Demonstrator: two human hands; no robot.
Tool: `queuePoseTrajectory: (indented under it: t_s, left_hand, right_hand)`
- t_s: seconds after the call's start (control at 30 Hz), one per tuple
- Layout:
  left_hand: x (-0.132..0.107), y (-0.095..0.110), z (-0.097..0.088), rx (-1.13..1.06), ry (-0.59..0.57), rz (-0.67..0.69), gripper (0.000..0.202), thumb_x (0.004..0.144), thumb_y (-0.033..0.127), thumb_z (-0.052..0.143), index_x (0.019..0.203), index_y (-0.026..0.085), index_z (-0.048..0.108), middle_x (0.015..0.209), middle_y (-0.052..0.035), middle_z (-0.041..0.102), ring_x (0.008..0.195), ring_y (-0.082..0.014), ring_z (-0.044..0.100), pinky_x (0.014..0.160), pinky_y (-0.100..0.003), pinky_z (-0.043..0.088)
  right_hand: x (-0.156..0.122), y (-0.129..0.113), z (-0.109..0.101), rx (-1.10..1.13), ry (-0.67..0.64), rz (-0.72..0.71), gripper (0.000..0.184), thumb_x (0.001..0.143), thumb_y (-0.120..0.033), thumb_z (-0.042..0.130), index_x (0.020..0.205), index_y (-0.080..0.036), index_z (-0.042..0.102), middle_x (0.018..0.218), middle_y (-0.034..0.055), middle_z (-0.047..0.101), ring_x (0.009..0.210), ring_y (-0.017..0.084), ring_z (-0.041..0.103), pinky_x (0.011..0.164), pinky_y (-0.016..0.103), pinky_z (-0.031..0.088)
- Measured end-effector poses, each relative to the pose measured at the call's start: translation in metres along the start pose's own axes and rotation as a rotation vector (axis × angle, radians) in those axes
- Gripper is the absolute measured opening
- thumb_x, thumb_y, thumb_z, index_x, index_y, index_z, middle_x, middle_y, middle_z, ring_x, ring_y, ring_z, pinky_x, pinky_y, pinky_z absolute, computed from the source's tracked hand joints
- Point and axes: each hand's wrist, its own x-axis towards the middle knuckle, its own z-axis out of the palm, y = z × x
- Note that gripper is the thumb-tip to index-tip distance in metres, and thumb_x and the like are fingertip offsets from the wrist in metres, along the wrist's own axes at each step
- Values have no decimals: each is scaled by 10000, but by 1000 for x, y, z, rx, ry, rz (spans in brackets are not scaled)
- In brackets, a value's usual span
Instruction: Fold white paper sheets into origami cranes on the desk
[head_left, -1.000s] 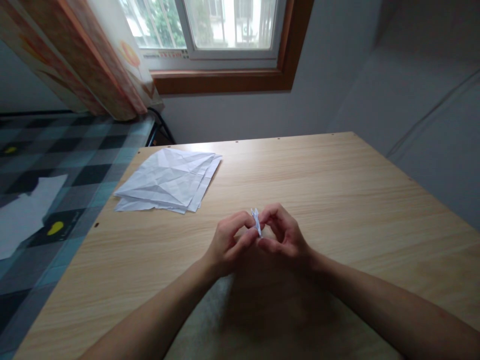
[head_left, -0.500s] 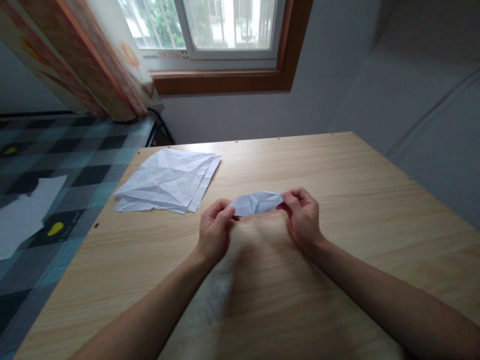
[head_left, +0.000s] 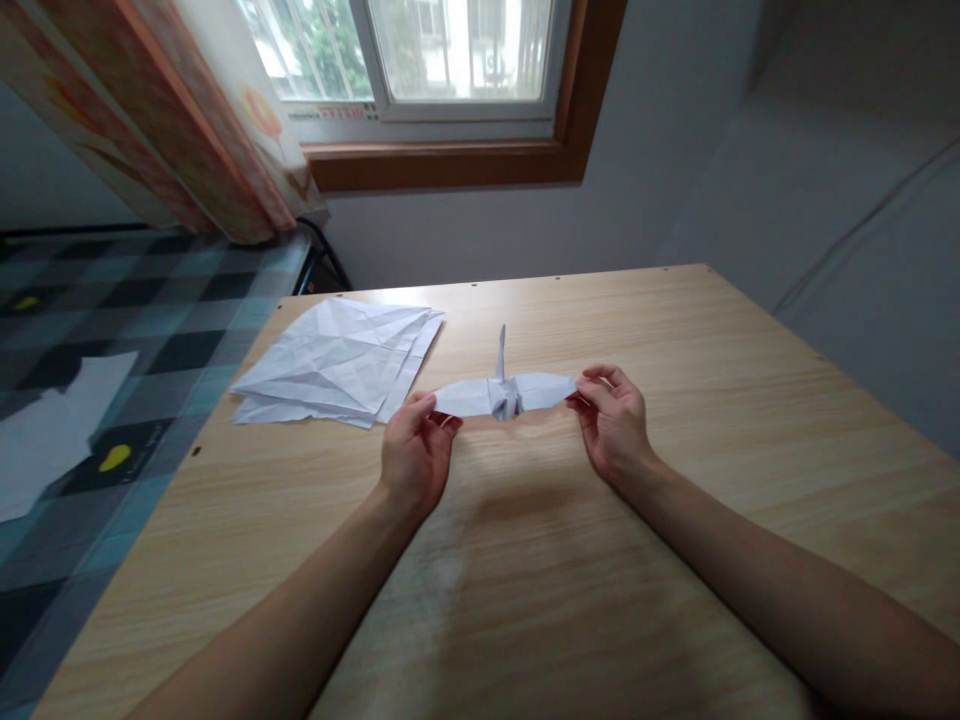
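Between my two hands a white origami crane (head_left: 469, 397) is stretched out above the table, its wings spread flat to either side. A thin pointed piece stands up from its crumpled middle. My left hand (head_left: 416, 450) pinches the left wing tip between thumb and fingers. At the other side my right hand (head_left: 613, 422) pinches the right wing tip. Beyond my left hand lies a stack of creased white paper sheets (head_left: 337, 360).
The wooden table (head_left: 675, 340) reaches back toward a wall with a window (head_left: 465, 50). To the left, a lower surface with a checked cover (head_left: 180, 350) bears loose white paper (head_left: 45, 440). A patterned curtain (head_left: 187, 120) hangs at the upper left.
My hands have moved apart, the left one farther outward. The folded paper has spread wider, and an upright point and a crumpled middle now show. The paper stack has not moved.
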Motion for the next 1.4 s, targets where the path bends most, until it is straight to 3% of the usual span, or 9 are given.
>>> queuePoseTrajectory:
  t_s: [0.27, 0.5, 0.67, 0.8, 0.9, 1.0, 1.23, 1.4]
  left_hand:
    - [2, 0, -1, -70, 5, -8, 183, 599, 207, 683, 602, 182, 502, 684, 15, 604, 742, -137, 609, 700, -249, 492]
    - [3, 0, -4, -9, -4, 7, 222, 614, 246, 693, 620, 182, 480, 671, 27, 589, 672, -115, 591, 633, -227, 469]
    - [3, 1, -6, 58, -15, 5, 239, 630, 290, 695, 620, 178, 483, 708, 20, 619, 634, -97, 584, 621, -225, 472]
    - [2, 1, -4, 55, -1, 7, 233, 604, 280, 713, 627, 178, 505, 699, 23, 621, 632, -92, 583, 613, -212, 469]
    - [0, 1, -3, 32, 15, -2, 242, 586, 271, 730, 622, 177, 510, 693, 24, 623, 635, -93, 585, 611, -210, 466]
    - [0, 2, -3, 32, 11, 0, 241, 587, 268, 734, 624, 176, 514, 696, 23, 626, 639, -95, 587, 611, -210, 464]
    - [-2, 2, -1, 23, 29, -12, 251, 550, 271, 758, 623, 172, 539, 680, 27, 631, 623, -91, 581, 601, -202, 455]
    - [-1, 2, -1, 12, 34, -18, 242, 553, 267, 759, 615, 170, 545, 674, 24, 630, 624, -96, 580, 597, -203, 447]
  right_hand:
    - [-1, -2, 3, 27, 48, 36, 262, 595, -213, 774, 764, -203, 574, 621, -70, 616, 509, 72, 571, 508, 183, 455]
    - [8, 4, -2, -63, 31, -62, 137, 627, -231, 718, 747, -191, 665, 681, -35, 655, 562, 80, 579, 536, 203, 468]
    - [31, 5, -16, -91, 192, -162, 161, 642, -238, 711, 793, -186, 727, 778, -5, 701, 616, 78, 586, 549, 193, 482]
    - [58, 0, -34, -67, 379, -219, 160, 624, -181, 694, 783, -176, 719, 719, -12, 676, 627, 72, 606, 550, 161, 484]
    - [77, -2, -48, -60, 428, -217, 167, 630, -153, 696, 794, -178, 704, 691, -21, 661, 625, 76, 614, 548, 158, 495]
    - [89, -1, -56, -66, 443, -270, 202, 650, -123, 672, 845, -163, 706, 765, 0, 685, 694, 94, 643, 642, 202, 546]
    - [87, 4, -58, -260, 318, -268, 247, 657, -125, 663, 889, -126, 747, 871, 55, 747, 820, 153, 696, 956, 392, 535]
    - [82, 3, -57, -401, 189, -273, 256, 687, -215, 678, 926, -161, 752, 955, 65, 760, 907, 195, 708, 987, 452, 515]
